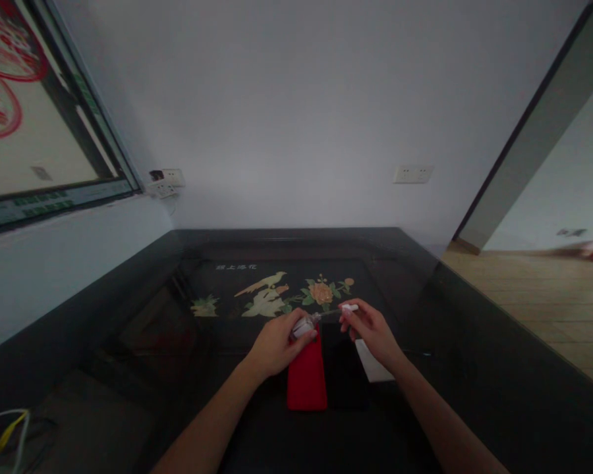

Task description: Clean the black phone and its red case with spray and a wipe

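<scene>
Closed around a small clear bottle (303, 326) with a pale label is my left hand (275, 341); the bottle lies tilted, its neck towards the right. My right hand (370, 329) pinches the white top of a dropper (350, 307). The dropper's thin stem runs left, its tip at or close to the bottle's mouth; I cannot tell if it is inside. Below the bottle a red, flat, phone-sized case (307, 382) lies on the table. Beside it is a dark, flat rectangle (344, 368), hard to make out against the black surface. A white flat piece (373, 363) lies partly under my right forearm.
The glossy black table (286, 247) has a bird-and-flower picture (269, 294) set in its top. Behind it stands a pale wall with sockets (413, 174). White and yellow cables (10, 431) show at the lower left. A window (39, 131) is on the left.
</scene>
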Tool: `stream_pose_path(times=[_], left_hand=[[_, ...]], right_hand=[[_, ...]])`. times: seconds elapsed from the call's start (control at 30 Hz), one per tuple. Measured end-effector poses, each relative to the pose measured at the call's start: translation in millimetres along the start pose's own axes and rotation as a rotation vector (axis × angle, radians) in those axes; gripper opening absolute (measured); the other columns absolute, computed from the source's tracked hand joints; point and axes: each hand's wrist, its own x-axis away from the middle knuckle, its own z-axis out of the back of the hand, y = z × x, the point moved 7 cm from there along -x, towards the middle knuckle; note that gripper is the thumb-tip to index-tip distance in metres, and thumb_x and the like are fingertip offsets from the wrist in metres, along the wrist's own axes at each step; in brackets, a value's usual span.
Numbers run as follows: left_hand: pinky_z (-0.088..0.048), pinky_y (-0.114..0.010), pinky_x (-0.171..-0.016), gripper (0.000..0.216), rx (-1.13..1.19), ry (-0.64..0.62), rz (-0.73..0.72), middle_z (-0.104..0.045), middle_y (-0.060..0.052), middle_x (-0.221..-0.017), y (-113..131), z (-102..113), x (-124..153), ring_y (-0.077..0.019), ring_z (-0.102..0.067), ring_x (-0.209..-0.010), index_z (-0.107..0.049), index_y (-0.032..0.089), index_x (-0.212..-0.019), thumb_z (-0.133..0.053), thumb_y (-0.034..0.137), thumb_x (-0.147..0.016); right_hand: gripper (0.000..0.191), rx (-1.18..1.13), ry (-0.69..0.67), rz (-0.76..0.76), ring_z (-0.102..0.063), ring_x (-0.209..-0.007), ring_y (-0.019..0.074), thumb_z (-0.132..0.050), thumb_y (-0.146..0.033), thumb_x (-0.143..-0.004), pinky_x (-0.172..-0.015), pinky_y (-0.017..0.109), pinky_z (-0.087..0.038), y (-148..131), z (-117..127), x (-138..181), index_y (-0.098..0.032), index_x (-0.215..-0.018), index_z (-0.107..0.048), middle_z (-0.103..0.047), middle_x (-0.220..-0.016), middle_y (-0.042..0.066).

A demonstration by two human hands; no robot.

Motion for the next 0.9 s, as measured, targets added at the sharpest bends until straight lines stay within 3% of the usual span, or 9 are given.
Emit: stream_pose_path(times=[0.17, 0.27, 0.4, 0.67, 0.9], left_hand=[[-0.048, -0.031, -0.081, 0.027, 0.064, 0.213, 0.11, -0.067, -0.003, -0.096, -21, 13, -1, -0.0198, -0.064, -0.089, -0.055, 0.024, -0.112, -0.051, 0.047, -0.1], [-0.05, -0.032, -0.08, 0.025, 0.09, 0.31, 0.19, -0.066, -0.002, -0.094, -38, 17, 0, -0.0192, -0.064, -0.085, -0.054, 0.023, -0.107, -0.052, 0.047, -0.099], [-0.053, -0.035, -0.085, 0.023, 0.014, 0.409, 0.234, -0.062, -0.005, -0.105, -54, 23, 1, -0.0201, -0.063, -0.091, -0.058, 0.023, -0.1, -0.063, 0.043, -0.091], [-0.054, -0.036, -0.082, 0.021, -0.06, 0.462, 0.285, -0.059, -0.004, -0.1, -72, 24, 4, -0.0195, -0.062, -0.085, -0.061, 0.022, -0.1, -0.065, 0.039, -0.089], [-0.051, -0.034, -0.076, 0.018, -0.106, 0.448, 0.324, -0.06, -0.004, -0.093, -73, 26, 5, -0.0199, -0.061, -0.08, -0.06, 0.02, -0.092, -0.066, 0.036, -0.085]], right_hand=[[0.042, -0.063, 0.204, -0.001, -0.059, -0.062, 0.0138, -0.073, -0.059, -0.083, -0.045, 0.022, -0.042, -5, 23, -3, -0.02, -0.099, -0.068, -0.063, -0.078, 0.001], [0.043, -0.067, 0.232, -0.027, -0.058, -0.061, 0.0135, -0.075, -0.059, -0.081, -0.045, 0.022, -0.041, -5, 27, -3, -0.02, -0.098, -0.068, -0.062, -0.076, 0.0], [0.041, -0.08, 0.219, -0.044, -0.057, -0.06, 0.0133, -0.075, -0.057, -0.081, -0.045, 0.022, -0.04, -3, 25, -3, -0.02, -0.096, -0.068, -0.062, -0.076, 0.001], [0.037, -0.229, 0.194, -0.08, -0.053, -0.057, 0.0105, -0.078, -0.051, -0.081, -0.044, 0.019, -0.037, 4, 25, -3, -0.02, -0.1, -0.069, -0.058, -0.073, -0.002], [0.031, -0.378, 0.185, -0.123, -0.051, -0.055, 0.01, -0.078, -0.044, -0.08, -0.044, 0.02, -0.037, 7, 24, -3, -0.02, -0.097, -0.068, -0.056, -0.069, -0.003]])
